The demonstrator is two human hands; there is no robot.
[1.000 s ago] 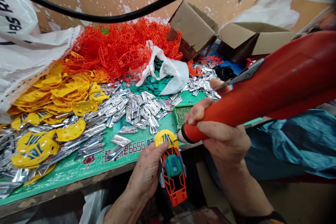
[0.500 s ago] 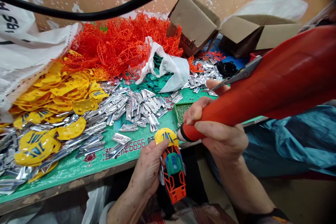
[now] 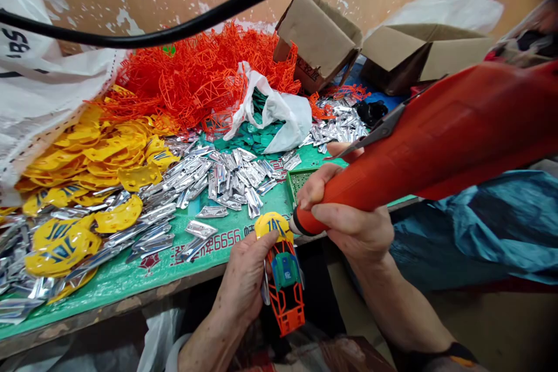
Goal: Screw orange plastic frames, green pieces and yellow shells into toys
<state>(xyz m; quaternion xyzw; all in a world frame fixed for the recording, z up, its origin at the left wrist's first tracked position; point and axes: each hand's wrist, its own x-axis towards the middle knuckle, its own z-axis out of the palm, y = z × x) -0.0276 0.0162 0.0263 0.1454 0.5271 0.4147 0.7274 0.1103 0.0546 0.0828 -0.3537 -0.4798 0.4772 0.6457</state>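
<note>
My left hand (image 3: pixel 248 267) grips a toy car (image 3: pixel 285 270) at the bench's front edge, thumb over its yellow hood. The car has a green middle piece, an orange frame at its lower end and silver pieces along its sides. My right hand (image 3: pixel 355 215) is wrapped round a red electric screwdriver (image 3: pixel 405 139), which slants down from the upper right. Its dark nose is at the right side of the yellow hood; whether the bit touches a screw is hidden. A small green tray (image 3: pixel 299 183) of tiny parts sits just behind the nose.
Yellow shells (image 3: pixel 96 151), silver strips (image 3: pixel 235 180) and orange frames (image 3: pixel 183 81) lie heaped on the green-covered bench. Green pieces spill from a white bag (image 3: pixel 290 119). Two cardboard boxes (image 3: pixel 320 35) stand at the back. A black cable (image 3: pixel 187 26) crosses overhead.
My right hand and the screwdriver have shifted slightly left, with the nose closer in at the yellow hood. The car has moved a little left and up in the view.
</note>
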